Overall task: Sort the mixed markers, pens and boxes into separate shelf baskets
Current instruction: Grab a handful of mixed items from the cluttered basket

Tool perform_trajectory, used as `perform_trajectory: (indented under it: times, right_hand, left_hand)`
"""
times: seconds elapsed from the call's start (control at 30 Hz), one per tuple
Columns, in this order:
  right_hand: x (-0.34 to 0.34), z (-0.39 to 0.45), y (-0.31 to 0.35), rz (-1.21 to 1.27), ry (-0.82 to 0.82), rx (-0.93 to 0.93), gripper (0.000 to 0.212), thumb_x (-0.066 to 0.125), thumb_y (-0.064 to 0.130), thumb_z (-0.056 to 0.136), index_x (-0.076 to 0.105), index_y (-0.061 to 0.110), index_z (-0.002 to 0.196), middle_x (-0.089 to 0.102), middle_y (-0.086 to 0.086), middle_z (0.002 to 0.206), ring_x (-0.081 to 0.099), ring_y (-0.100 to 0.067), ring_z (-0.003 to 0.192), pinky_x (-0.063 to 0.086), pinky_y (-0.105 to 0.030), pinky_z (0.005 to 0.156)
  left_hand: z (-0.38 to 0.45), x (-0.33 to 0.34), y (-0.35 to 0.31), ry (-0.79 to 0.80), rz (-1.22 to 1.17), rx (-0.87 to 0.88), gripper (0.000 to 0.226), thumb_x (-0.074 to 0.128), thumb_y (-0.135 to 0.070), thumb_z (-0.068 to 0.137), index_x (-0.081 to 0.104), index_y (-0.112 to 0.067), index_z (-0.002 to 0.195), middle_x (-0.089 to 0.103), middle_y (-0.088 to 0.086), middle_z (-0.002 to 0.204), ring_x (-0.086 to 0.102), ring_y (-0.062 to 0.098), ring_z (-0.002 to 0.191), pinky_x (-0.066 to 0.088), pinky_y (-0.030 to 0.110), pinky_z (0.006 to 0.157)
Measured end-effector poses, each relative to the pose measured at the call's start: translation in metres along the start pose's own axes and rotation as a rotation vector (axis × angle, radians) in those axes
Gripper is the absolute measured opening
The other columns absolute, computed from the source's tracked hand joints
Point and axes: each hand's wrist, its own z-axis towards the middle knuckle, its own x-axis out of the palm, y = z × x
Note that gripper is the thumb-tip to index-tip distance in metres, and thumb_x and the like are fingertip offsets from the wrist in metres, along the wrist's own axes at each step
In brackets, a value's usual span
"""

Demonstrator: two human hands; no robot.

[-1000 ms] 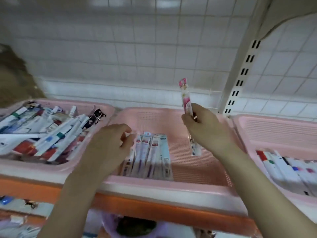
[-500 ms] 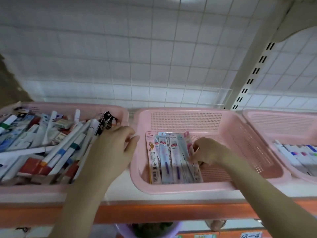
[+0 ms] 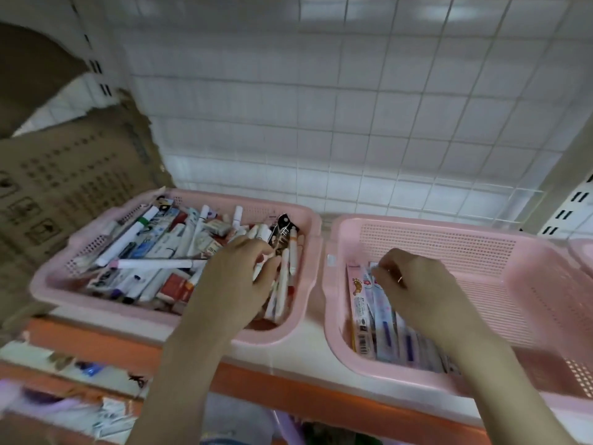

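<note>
Few packaged pens (image 3: 378,313) sorted under right hand (image 3: 417,284), fingers curled, grip unclear; left hand (image 3: 237,277) fingers grasp marker (image 3: 282,277) in full mixed basket (image 3: 179,316).

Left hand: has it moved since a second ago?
Yes. The left hand went leftward from above the middle basket into the mixed basket.

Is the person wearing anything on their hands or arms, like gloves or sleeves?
No gloves and no sleeves. The left hand and right hand are both bare, and both forearms are uncovered right down to the bottom of the picture. No watch or bracelet shows. There is a tiny glint on a right finger that could be a thin ring, but it is too small to tell.
</note>
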Motion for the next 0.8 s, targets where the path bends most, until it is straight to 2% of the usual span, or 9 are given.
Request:
perform_trajectory:
  times: [0.1, 0.2, 0.3, 0.37, 0.43, 0.5, 0.57, 0.67, 0.8]
  right_hand:
    - [0.008, 0.001, 0.036, 0.116, -0.080, -0.116, 0.015, 0.048, 0.022, 0.089, 0.055, 0.020, 0.076, 0.062, 0.002, 0.071, 0.053, -0.015, 0.062, 0.039, -0.027, 0.058]
    - [0.020, 0.011, 0.072, 0.158, -0.094, -0.144, 0.012, 0.052, 0.018, 0.088, 0.062, 0.014, 0.083, 0.065, -0.003, 0.077, 0.056, -0.022, 0.067, 0.037, -0.031, 0.064]
    - [0.040, 0.023, 0.109, 0.190, -0.071, -0.131, 0.012, 0.054, 0.020, 0.091, 0.063, 0.013, 0.092, 0.066, -0.007, 0.087, 0.057, -0.024, 0.075, 0.037, -0.030, 0.068]
    - [0.057, 0.031, 0.132, 0.168, 0.022, -0.060, 0.018, 0.052, 0.028, 0.093, 0.059, 0.014, 0.103, 0.063, -0.006, 0.097, 0.053, -0.020, 0.079, 0.035, -0.028, 0.066]
    - [0.073, 0.037, 0.151, 0.098, 0.153, 0.058, 0.035, 0.047, 0.041, 0.093, 0.049, 0.016, 0.118, 0.056, -0.007, 0.111, 0.050, -0.021, 0.094, 0.036, -0.028, 0.071]
    - [0.087, 0.040, 0.166, 0.034, 0.212, 0.171, 0.055, 0.044, 0.050, 0.092, 0.036, 0.016, 0.135, 0.046, -0.014, 0.133, 0.043, -0.028, 0.121, 0.039, -0.032, 0.090]
    - [0.096, 0.037, 0.179, -0.026, 0.206, 0.252, 0.068, 0.043, 0.055, 0.091, 0.025, 0.015, 0.143, 0.033, -0.017, 0.145, 0.031, -0.033, 0.134, 0.031, -0.037, 0.105]
    - [0.101, 0.029, 0.191, -0.108, 0.184, 0.312, 0.074, 0.042, 0.059, 0.089, 0.021, 0.017, 0.146, 0.036, -0.019, 0.142, 0.033, -0.033, 0.132, 0.028, -0.037, 0.107]
    - [0.099, 0.026, 0.200, -0.095, 0.187, 0.394, 0.085, 0.042, 0.069, 0.082, 0.020, 0.019, 0.147, 0.036, -0.017, 0.143, 0.032, -0.032, 0.132, 0.026, -0.038, 0.107]
  left_hand:
    - [-0.004, -0.021, 0.032, -0.012, 0.033, -0.066, 0.021, 0.057, -0.024, 0.091, 0.066, -0.009, 0.103, 0.065, 0.003, 0.092, 0.058, 0.016, 0.080, 0.048, 0.031, 0.074]
    - [-0.008, -0.043, 0.069, -0.026, 0.066, -0.146, 0.023, 0.058, -0.021, 0.091, 0.066, -0.008, 0.108, 0.064, 0.005, 0.100, 0.059, 0.018, 0.090, 0.044, 0.023, 0.078]
    - [-0.006, -0.062, 0.103, 0.032, 0.179, -0.248, 0.031, 0.057, -0.028, 0.092, 0.062, -0.009, 0.115, 0.059, 0.009, 0.112, 0.054, 0.026, 0.106, 0.042, 0.033, 0.089]
    - [0.000, -0.074, 0.122, 0.107, 0.273, -0.302, 0.043, 0.052, -0.039, 0.092, 0.053, -0.013, 0.127, 0.052, 0.010, 0.125, 0.046, 0.027, 0.117, 0.037, 0.037, 0.098]
    - [0.006, -0.086, 0.137, 0.173, 0.274, -0.359, 0.064, 0.047, -0.053, 0.091, 0.034, -0.017, 0.142, 0.036, 0.010, 0.143, 0.033, 0.029, 0.131, 0.034, 0.038, 0.104]
    - [0.010, -0.094, 0.148, 0.215, 0.281, -0.337, 0.084, 0.043, -0.064, 0.086, 0.013, -0.018, 0.150, 0.018, 0.005, 0.154, 0.019, 0.027, 0.140, 0.028, 0.039, 0.108]
    - [0.014, -0.094, 0.155, 0.262, 0.322, -0.289, 0.096, 0.043, -0.070, 0.082, 0.004, -0.016, 0.151, 0.009, 0.005, 0.157, 0.014, 0.028, 0.142, 0.024, 0.042, 0.112]
    - [0.021, -0.088, 0.162, 0.390, 0.422, -0.350, 0.106, 0.045, -0.073, 0.079, 0.000, -0.010, 0.150, 0.012, 0.020, 0.154, 0.013, 0.039, 0.140, 0.023, 0.048, 0.112]
    - [0.029, -0.080, 0.165, 0.419, 0.432, -0.377, 0.112, 0.051, -0.074, 0.075, -0.003, -0.009, 0.148, 0.015, 0.024, 0.151, 0.016, 0.042, 0.137, 0.022, 0.053, 0.108]
